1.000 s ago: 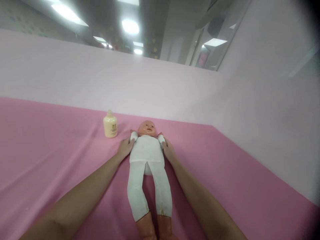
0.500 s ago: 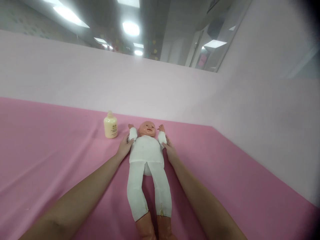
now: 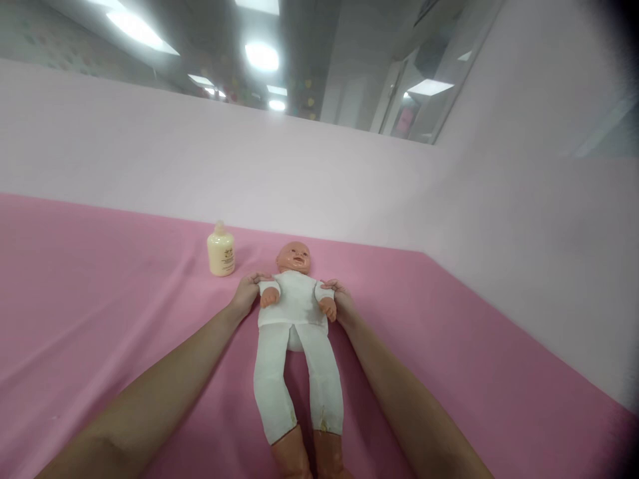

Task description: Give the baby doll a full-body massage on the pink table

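Note:
A baby doll [image 3: 294, 299] in white clothing lies on its back on the pink surface, head toward the wall and feet toward me. My left hand [image 3: 248, 293] grips the doll's arm on the left side, its fingers over the white sleeve. On the other side my right hand [image 3: 342, 297] is closed around the doll's other arm, fingertips on the sleeve. Both doll arms are bent down, their small hands resting near the sides of the torso. Parts of my fingers are hidden behind the sleeves.
A pale yellow pump bottle [image 3: 221, 251] stands upright to the left of the doll's head. The pink surface [image 3: 124, 286] has creases on the left and meets a white wall [image 3: 299, 179] behind. A mirror or window [image 3: 339, 66] above it shows ceiling lights.
The doll's arms have swung from raised beside its head down to its sides, my hands holding them throughout. Bottle, torso and legs stay in place.

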`<state>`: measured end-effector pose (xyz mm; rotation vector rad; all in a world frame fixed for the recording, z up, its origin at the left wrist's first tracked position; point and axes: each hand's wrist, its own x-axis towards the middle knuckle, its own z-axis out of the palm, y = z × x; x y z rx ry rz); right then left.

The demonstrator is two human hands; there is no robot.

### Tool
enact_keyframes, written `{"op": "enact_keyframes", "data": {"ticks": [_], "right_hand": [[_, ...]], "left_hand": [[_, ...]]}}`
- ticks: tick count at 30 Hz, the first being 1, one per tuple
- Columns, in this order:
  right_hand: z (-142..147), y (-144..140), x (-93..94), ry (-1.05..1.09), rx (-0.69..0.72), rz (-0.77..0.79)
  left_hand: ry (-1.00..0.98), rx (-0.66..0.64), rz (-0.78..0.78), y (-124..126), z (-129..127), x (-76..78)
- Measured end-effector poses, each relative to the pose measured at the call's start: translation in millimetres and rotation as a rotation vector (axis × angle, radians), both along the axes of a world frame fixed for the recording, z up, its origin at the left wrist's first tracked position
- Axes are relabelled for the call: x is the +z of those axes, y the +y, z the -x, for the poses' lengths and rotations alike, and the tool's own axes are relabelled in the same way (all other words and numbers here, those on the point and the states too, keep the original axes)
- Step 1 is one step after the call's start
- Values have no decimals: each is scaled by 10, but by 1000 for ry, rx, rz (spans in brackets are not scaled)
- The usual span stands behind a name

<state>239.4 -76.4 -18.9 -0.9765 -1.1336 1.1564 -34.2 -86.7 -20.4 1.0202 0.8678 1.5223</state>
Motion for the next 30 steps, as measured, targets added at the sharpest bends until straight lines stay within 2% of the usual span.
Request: {"op": "enact_keyframes", "data": {"ticks": [5,10,16,21,25,30], "right_hand": [[50,-19,60,76,25,13],[102,-42,95,141,-10,3],[80,-51,15,24,-153,15],[90,-132,61,-91,-212,-62],[85,-149,95,-217,-234,-127],[74,-139,105,-353,-207,-56]], "left_hand": [[32,-33,-10,-50,-14,64],[61,64,-50,-48,-29,55],[221,217,-56,9,4,-48],[377,303,-28,39,51,-106],[548,341,-81,22,53,-90],[801,400,-28,12,56,-76]]}}
